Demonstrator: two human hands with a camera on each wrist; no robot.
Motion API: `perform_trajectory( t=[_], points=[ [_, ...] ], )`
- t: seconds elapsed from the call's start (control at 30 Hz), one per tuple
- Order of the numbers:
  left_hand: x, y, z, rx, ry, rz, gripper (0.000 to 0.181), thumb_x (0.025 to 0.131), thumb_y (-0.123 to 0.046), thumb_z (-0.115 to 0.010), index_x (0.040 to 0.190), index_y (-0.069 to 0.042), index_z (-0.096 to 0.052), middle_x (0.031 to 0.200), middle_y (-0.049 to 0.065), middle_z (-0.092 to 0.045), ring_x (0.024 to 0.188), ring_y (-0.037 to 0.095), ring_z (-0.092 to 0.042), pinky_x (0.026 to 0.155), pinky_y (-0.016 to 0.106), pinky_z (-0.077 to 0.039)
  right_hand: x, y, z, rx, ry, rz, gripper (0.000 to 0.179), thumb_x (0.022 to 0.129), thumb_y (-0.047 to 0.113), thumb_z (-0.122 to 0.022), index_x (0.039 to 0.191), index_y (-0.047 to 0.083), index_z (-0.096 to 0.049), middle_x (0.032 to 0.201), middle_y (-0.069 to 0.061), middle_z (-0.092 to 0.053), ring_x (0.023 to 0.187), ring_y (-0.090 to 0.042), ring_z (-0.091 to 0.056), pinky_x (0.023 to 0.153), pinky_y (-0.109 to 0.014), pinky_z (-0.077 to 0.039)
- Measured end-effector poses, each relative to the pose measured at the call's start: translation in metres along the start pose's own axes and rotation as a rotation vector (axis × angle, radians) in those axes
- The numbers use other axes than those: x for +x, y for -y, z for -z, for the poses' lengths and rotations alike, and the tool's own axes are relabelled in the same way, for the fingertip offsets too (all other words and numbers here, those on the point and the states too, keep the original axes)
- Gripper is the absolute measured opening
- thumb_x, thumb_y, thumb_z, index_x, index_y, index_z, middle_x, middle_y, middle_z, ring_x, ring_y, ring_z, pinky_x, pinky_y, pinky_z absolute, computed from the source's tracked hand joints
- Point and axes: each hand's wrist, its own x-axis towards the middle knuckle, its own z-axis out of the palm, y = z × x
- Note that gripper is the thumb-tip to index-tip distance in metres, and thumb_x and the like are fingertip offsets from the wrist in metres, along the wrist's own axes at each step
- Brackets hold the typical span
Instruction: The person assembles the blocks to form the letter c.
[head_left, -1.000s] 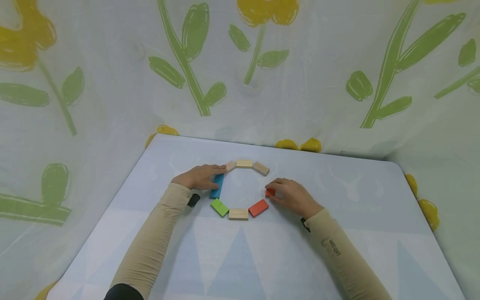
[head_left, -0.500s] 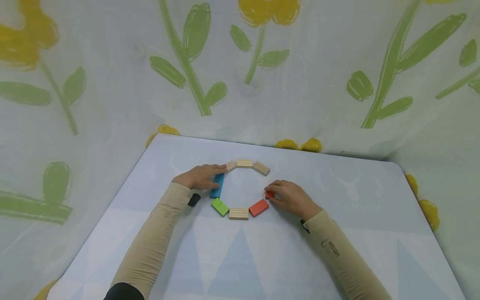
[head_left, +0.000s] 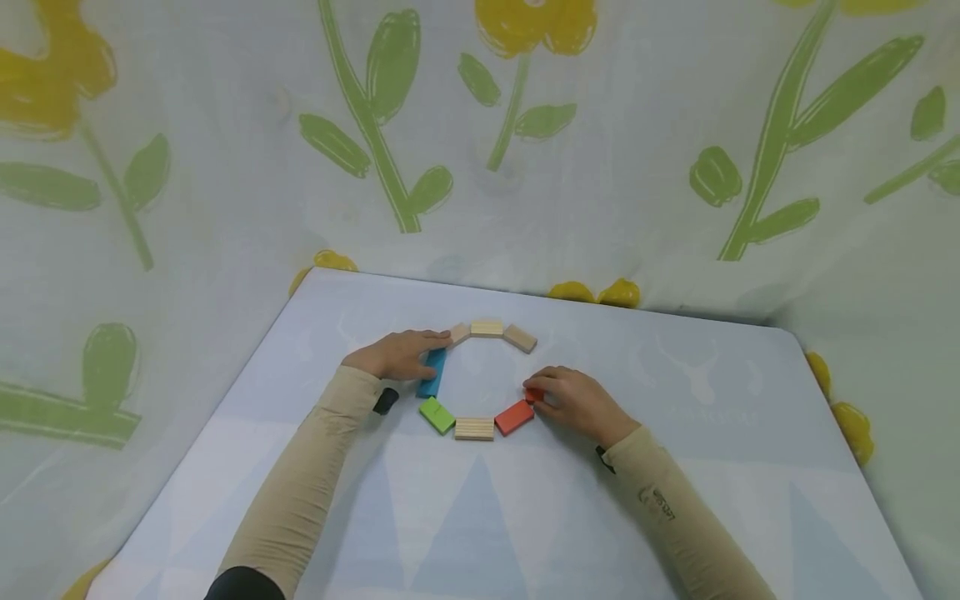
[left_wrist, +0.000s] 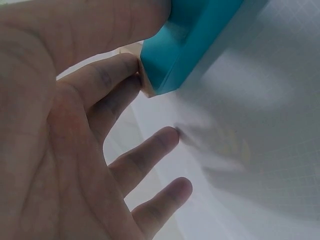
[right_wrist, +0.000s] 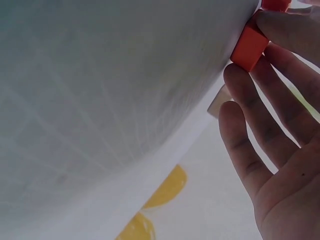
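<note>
My left hand [head_left: 397, 352] lies at the left of a ring of wooden blocks. Its thumb touches a blue block [head_left: 430, 385], and its fingertips rest by a plain wood block [head_left: 460, 335] that abuts the blue one. In the left wrist view the fingers are nearly straight beside the blue block [left_wrist: 180, 55]. On the ring's right side, my right hand [head_left: 581, 402] pinches a small red block [right_wrist: 249, 49] between thumb and fingers. That block stands close to the upper end of another red block [head_left: 514, 418] lying on the table; fingers partly hide it in the head view.
A green block [head_left: 437, 415] and a ridged wood block [head_left: 474, 429] form the near side of the ring. At the far side lie another ridged block [head_left: 487, 329] and a plain one [head_left: 521, 338]. The white table [head_left: 675, 517] meets a flower-printed cloth [head_left: 600, 192] behind.
My right hand has come slightly nearer with the red block, bringing it against or very close to the lying red one. The left hand holds its place; the head view shifted a little.
</note>
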Motion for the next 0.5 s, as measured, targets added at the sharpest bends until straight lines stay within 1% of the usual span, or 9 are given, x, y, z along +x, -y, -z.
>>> perform_trajectory(
  t=[0.23, 0.5],
  points=[
    [0.0016, 0.0011, -0.0005, 0.023, -0.004, 0.007, 0.067, 0.100, -0.026, -0.062, 0.160, -0.020, -0.034, 0.167, 0.002, -0.026, 0.152, 0.034, -0.022, 0.120, 0.055, -0.023, -0.0009, 0.0019, -0.0015, -0.015, -0.019, 0.010, 0.034, 0.087, 0.018, -0.082, 0.120, 0.012, -0.075, 0.115, -0.002, -0.071, 0.102, -0.017, -0.067, 0.088, -0.035, -0.057],
    [0.0035, 0.0021, -0.0013, 0.024, 0.001, -0.007, 0.066, 0.101, -0.026, -0.061, 0.160, -0.019, -0.034, 0.167, 0.002, -0.025, 0.152, 0.034, -0.021, 0.120, 0.055, -0.023, -0.0017, 0.0035, 0.0009, -0.015, -0.005, 0.006, 0.035, 0.087, 0.018, -0.082, 0.121, 0.011, -0.074, 0.116, -0.003, -0.071, 0.103, -0.018, -0.067, 0.089, -0.036, -0.057]
  ],
)
